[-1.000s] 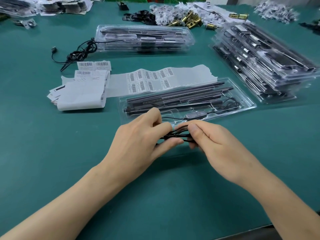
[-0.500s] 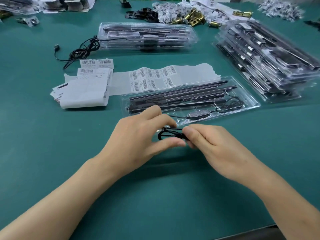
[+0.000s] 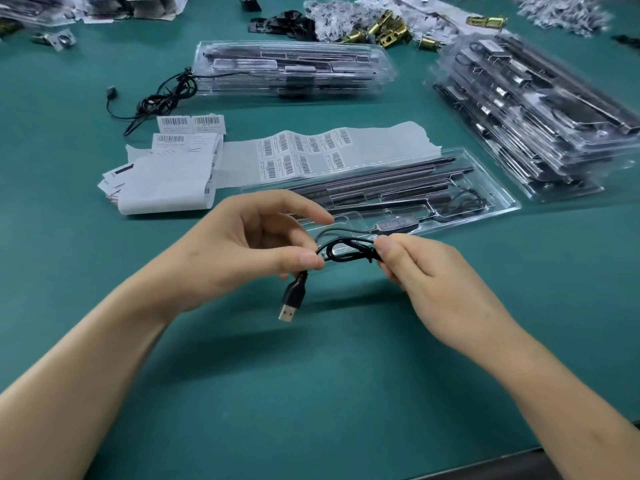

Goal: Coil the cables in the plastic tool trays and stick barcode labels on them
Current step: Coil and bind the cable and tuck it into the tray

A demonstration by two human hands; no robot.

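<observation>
Hands have parted, USB plug (image 3: 292, 299) now dangles. My left hand (image 3: 235, 251) grip pinches cable (image 3: 341, 239), right hand (image 3: 440, 282) grip pinches its loops (just before the tray (image 3: 498, 202)); I risk loops springing open if either slackens.

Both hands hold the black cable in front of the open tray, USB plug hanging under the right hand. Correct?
Not quite. The head view shows the USB plug hanging under the left hand, not the right hand. The rest stands: both hands hold the black cable in front of the open tray.
</observation>
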